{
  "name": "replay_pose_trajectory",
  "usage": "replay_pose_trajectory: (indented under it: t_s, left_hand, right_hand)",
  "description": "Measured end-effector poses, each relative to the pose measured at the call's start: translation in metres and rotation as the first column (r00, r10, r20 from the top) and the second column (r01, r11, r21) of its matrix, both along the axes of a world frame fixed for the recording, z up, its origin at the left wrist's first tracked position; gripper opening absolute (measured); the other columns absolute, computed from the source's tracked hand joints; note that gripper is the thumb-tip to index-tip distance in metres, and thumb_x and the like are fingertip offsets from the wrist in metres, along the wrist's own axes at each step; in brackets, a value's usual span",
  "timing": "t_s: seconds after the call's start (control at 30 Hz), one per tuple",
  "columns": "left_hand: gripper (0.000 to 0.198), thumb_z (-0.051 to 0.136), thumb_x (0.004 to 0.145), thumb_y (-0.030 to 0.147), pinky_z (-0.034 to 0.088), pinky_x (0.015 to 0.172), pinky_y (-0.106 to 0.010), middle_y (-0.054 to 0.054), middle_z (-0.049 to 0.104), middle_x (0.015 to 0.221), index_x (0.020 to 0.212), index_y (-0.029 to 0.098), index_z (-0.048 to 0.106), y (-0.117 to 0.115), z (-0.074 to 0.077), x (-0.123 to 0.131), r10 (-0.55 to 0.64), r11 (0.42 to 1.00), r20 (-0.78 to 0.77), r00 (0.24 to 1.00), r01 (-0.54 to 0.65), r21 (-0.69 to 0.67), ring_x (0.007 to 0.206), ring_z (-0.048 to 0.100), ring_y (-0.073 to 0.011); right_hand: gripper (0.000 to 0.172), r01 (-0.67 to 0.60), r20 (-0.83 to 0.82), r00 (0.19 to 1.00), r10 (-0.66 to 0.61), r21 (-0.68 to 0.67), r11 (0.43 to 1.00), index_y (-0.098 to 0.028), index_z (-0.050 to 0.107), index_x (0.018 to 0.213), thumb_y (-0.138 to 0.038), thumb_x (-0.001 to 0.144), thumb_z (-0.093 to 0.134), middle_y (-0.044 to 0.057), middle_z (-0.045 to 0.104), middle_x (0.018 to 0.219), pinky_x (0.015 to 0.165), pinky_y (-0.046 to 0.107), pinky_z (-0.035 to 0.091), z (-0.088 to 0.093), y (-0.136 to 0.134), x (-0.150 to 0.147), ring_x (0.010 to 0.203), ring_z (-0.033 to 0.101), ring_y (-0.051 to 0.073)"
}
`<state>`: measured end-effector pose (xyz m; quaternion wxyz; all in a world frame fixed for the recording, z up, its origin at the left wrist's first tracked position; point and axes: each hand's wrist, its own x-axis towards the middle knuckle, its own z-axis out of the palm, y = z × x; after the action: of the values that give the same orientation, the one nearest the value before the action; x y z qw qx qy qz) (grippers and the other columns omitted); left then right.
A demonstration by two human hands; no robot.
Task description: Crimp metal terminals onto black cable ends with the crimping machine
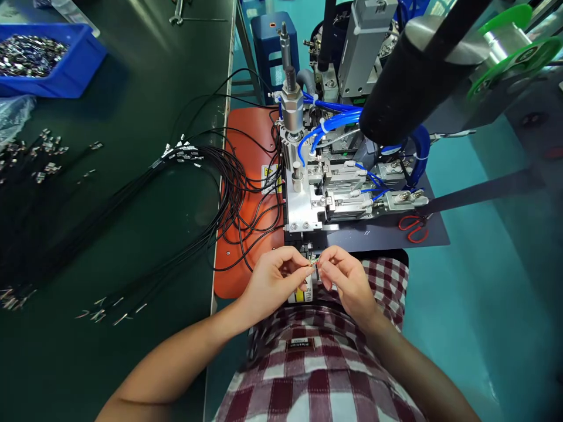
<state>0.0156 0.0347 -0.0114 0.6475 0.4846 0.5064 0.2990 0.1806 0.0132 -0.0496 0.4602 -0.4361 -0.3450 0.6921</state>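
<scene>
Just in front of the machine, my left hand (275,281) and my right hand (352,287) meet almost fingertip to fingertip. Both are closed in a pinch on thin coloured wires (314,261), with some red and a pale or greenish bit showing between the fingers. What the wires end in is too small to make out. The metal edge of the machine (303,211) lies right beyond my fingers. To the left, a loose coil of black cables (229,199) lies across the orange plate (246,281) and the dark table.
A blue bin (83,64) of small metal parts stands at the far left of the dark table (132,363). Cable ends with metal connectors (48,149) lie below it. Red-handled scissors (412,227) rest right of the machine. A black cylinder (404,82) overhangs the machine. A wrench (176,13) lies at the back.
</scene>
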Motion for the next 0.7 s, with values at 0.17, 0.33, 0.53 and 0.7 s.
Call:
replay_pose_trajectory:
  t_s: [0.17, 0.33, 0.53, 0.7]
  left_hand:
    - [0.016, 0.067, 0.079, 0.026, 0.043, 0.045, -0.02, 0.0, 0.059, 0.066, 0.072, 0.013, 0.061, -0.0016, -0.0024, -0.0001, 0.007, 0.999, -0.011, 1.0, -0.007, 0.043, 0.049, 0.056, -0.0089]
    - [0.015, 0.068, 0.08, 0.027, 0.04, 0.046, -0.017, 0.001, 0.057, 0.067, 0.08, 0.013, 0.062, -0.0017, -0.0054, 0.0004, 0.055, 0.998, 0.087, 0.995, -0.054, -0.015, 0.051, 0.051, -0.0058]
    - [0.023, 0.065, 0.084, 0.034, 0.028, 0.041, -0.014, 0.005, 0.052, 0.051, 0.096, 0.015, 0.062, 0.0028, -0.0056, -0.003, 0.017, 0.974, 0.25, 0.968, 0.04, -0.222, 0.042, 0.042, -0.0039]
    - [0.025, 0.074, 0.075, 0.035, 0.025, 0.039, -0.014, 0.006, 0.051, 0.045, 0.08, 0.014, 0.06, 0.0009, -0.0068, 0.0023, 0.184, 0.958, 0.219, 0.958, -0.126, -0.258, 0.038, 0.038, -0.0032]
  right_hand:
    - [0.018, -0.009, -0.045, 0.999, 0.008, -0.031, 0.999, -0.018, 0.059, 0.079, -0.033, 0.086, 0.066, -0.006, 0.049, 0.058, 0.048, 0.021, 0.029, -0.0006, 0.0013, -0.0036, 0.049, 0.039, 0.006]
    - [0.016, -0.017, 0.001, 1.0, 0.017, -0.032, 0.999, -0.018, 0.062, 0.078, -0.031, 0.085, 0.067, -0.005, 0.051, 0.06, 0.046, 0.021, 0.029, -0.0023, -0.0011, -0.0051, 0.049, 0.039, 0.006]
    - [0.018, -0.046, 0.072, 0.996, 0.046, 0.005, 0.999, -0.018, 0.06, 0.077, -0.032, 0.087, 0.064, -0.006, 0.049, 0.057, 0.047, 0.022, 0.029, -0.0002, -0.0007, -0.0056, 0.048, 0.039, 0.007]
    - [0.017, -0.029, 0.152, 0.988, 0.018, 0.068, 0.997, -0.018, 0.059, 0.078, -0.032, 0.088, 0.062, -0.005, 0.049, 0.061, 0.049, 0.023, 0.032, 0.0004, -0.0031, -0.0086, 0.051, 0.04, 0.008]
